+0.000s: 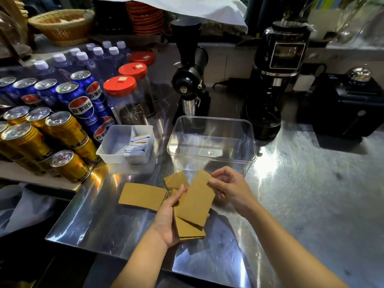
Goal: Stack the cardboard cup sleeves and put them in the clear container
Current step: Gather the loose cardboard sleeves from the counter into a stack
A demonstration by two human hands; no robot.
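Note:
My left hand (167, 217) grips a small stack of flat brown cardboard cup sleeves (190, 229) from the left side, above the steel counter. My right hand (228, 187) pinches the far end of the top sleeve (197, 201), which lies tilted over that stack. One more sleeve (142, 196) lies flat on the counter to the left, and another (176, 180) lies just behind my hands. The clear container (212, 142) stands empty right behind them, open at the top.
A white tray with sachets (126, 144) sits left of the container. Blue and gold drink cans (52, 129), red-lidded jars (124, 96) and water bottles crowd the left. Two black coffee grinders (276, 75) and a black box (342, 104) stand behind. The counter edge runs near my wrists.

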